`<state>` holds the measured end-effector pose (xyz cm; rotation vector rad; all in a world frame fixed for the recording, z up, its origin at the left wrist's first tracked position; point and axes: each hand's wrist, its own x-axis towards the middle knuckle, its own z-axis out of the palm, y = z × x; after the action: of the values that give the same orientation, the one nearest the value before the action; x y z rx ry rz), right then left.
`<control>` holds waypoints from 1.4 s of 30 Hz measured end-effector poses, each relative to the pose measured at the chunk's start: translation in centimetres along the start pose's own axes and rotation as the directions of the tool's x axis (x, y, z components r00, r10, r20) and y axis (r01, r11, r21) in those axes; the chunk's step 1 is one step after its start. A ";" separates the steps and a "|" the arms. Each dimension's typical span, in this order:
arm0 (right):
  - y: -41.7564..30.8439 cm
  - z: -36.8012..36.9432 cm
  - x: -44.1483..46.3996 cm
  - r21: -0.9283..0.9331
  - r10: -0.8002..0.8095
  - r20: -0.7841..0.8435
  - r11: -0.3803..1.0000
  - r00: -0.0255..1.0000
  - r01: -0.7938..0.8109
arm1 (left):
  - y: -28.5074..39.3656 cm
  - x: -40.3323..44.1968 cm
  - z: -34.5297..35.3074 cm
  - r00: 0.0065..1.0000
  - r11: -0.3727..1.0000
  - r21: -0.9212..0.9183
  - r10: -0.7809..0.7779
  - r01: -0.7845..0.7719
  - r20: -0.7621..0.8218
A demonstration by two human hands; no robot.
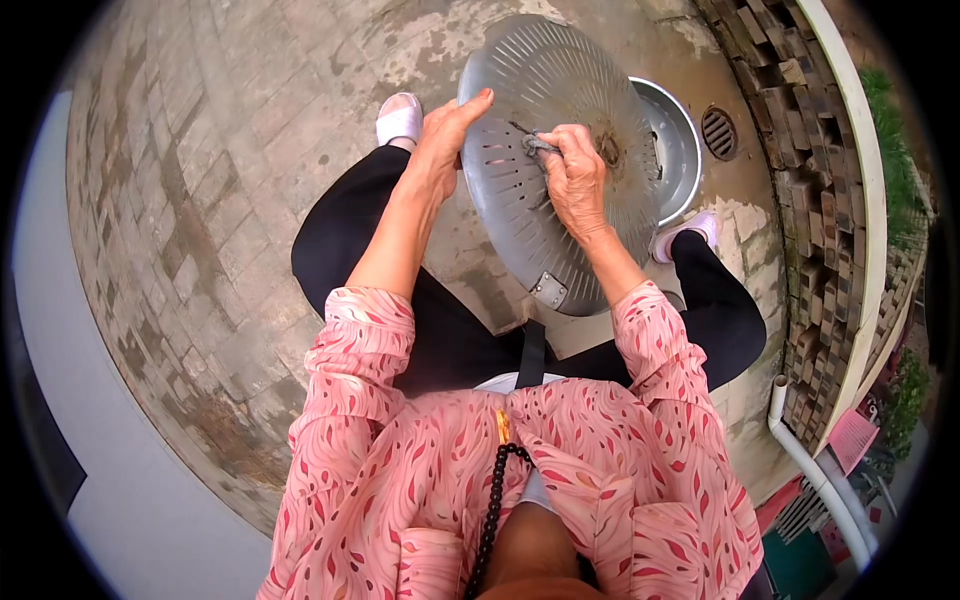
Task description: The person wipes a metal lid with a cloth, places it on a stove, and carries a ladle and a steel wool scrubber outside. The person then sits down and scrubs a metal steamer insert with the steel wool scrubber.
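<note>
The paving [240, 180] runs broad on my left, past my knee; its right edge meets a stack of bricks [805, 180], with a round drain grate [719, 133] near that side. A metal basin [683, 160] takes up the room just short of the grate, partly covered by the big slotted metal disc [575, 105], which I hold tilted in front of me, between my sandals [400, 118]. My left hand [443, 145] grips the disc's left rim, thumb along the face, the other fingers mostly hidden. My right hand [577, 190] pinches a grey wad [538, 145] against the face, left of the middle. The disc is dull grey, its slots fanning outward, browned around the centre. A riveted plate [548, 290] sits at its near edge, too small to read.
</note>
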<state>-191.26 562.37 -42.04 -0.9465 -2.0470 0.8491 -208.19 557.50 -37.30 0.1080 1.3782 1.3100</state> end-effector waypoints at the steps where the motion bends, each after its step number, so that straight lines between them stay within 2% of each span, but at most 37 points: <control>1: -0.1 0.0 -0.3 -0.002 -0.008 0.016 1.000 1.000 0.008 | -0.6 0.5 0.0 1.000 1.000 -0.004 -0.023 0.023 0.001; 3: -0.4 -0.3 -0.6 -0.015 -0.023 0.036 1.000 0.999 0.024 | -2.0 0.5 -0.1 0.993 0.993 -0.027 0.116 -0.117 -0.033; 6: -0.3 -0.8 -0.4 0.083 0.039 -0.016 0.996 0.999 -0.037 | -2.9 -0.7 0.4 0.952 0.954 -0.027 0.297 -0.299 -0.070; 7: 0.2 -1.2 -0.1 0.113 0.104 -0.048 0.989 0.993 -0.098 | -3.2 -1.6 0.5 0.935 0.938 -0.008 0.346 -0.347 -0.083; 8: 0.8 -1.5 0.2 0.075 0.180 -0.152 0.983 0.972 -0.170 | -3.6 -2.5 0.6 0.915 0.919 0.012 0.392 -0.393 -0.092; 10: 4.3 -1.7 -0.1 -0.054 0.306 -0.246 0.943 0.920 -0.329 | -4.5 -4.0 0.9 0.890 0.897 0.022 0.440 -0.441 -0.120; 12: 5.6 -0.9 -0.9 -0.060 0.324 -0.263 0.935 0.909 -0.350 | -5.3 -5.1 0.7 0.858 0.871 0.031 0.488 -0.490 -0.159; 13: 4.8 -0.3 -0.6 -0.035 0.311 -0.282 0.942 0.908 -0.333 | -5.7 -5.2 0.2 0.881 0.890 0.111 0.454 -0.442 -0.129; 14: 3.6 0.3 -0.1 -0.009 0.297 -0.297 0.950 0.908 -0.313 | -5.5 -4.9 -0.2 0.914 0.920 0.002 0.390 -0.392 -0.111; 15: 2.3 0.6 0.2 0.047 0.300 -0.245 0.953 0.922 -0.298 | -5.3 -4.2 -0.6 0.942 0.937 -0.107 0.326 -0.334 -0.085; 17: -1.4 0.9 -0.2 0.118 0.194 -0.091 0.976 0.977 -0.183 | -4.2 -4.2 -0.3 0.971 0.935 -0.263 0.233 -0.236 -0.042; 18: -3.1 1.1 -0.8 0.165 0.138 -0.006 0.977 0.990 -0.135 | -4.5 -4.0 -0.3 0.958 0.936 -0.204 0.275 -0.286 -0.082; 20: -5.3 1.6 -2.1 0.168 -0.048 0.037 0.985 0.998 0.041 | -5.2 -3.4 -0.4 0.923 0.926 -0.083 0.354 -0.369 -0.150; 21: -4.5 1.6 -1.9 0.188 -0.024 0.044 0.982 0.999 0.015 | -5.4 -3.5 -0.5 0.916 0.918 -0.063 0.381 -0.391 -0.128; 24: 0.4 0.6 0.8 0.000 0.203 -0.011 0.979 0.979 -0.203 | -5.8 -3.2 0.0 0.907 0.908 -0.065 0.403 -0.413 -0.124; 25: -0.3 0.4 0.8 -0.045 0.161 -0.026 0.986 0.987 -0.162 | -5.8 -3.3 0.4 0.899 0.900 -0.076 0.417 -0.429 -0.135; 29: -5.3 1.4 -1.2 0.089 -0.026 0.032 0.996 0.999 0.024 | -6.1 -2.6 0.0 0.915 0.922 -0.029 0.379 -0.386 -0.142; 33: 0.3 0.2 1.7 -0.061 0.200 0.011 0.978 0.980 -0.199 | -5.8 -3.6 1.2 0.888 0.892 -0.079 0.430 -0.446 -0.164; 37: -5.3 1.1 -0.2 0.068 0.066 0.037 0.995 0.997 -0.068 | -5.9 -3.3 1.5 0.882 0.889 -0.057 0.440 -0.454 -0.169; 40: -2.3 1.0 0.5 -0.031 0.071 0.018 0.997 0.997 -0.071 | -5.9 -3.7 1.1 0.900 0.900 -0.092 0.413 -0.427 -0.139; 42: 0.3 0.6 1.3 -0.121 0.154 -0.069 0.979 0.986 -0.161 | -6.0 -3.6 1.2 0.882 0.884 -0.087 0.442 -0.459 -0.167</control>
<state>-192.26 563.49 -42.18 -1.2032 -2.0143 0.7703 -202.57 553.54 -38.94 0.2691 1.4385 1.8216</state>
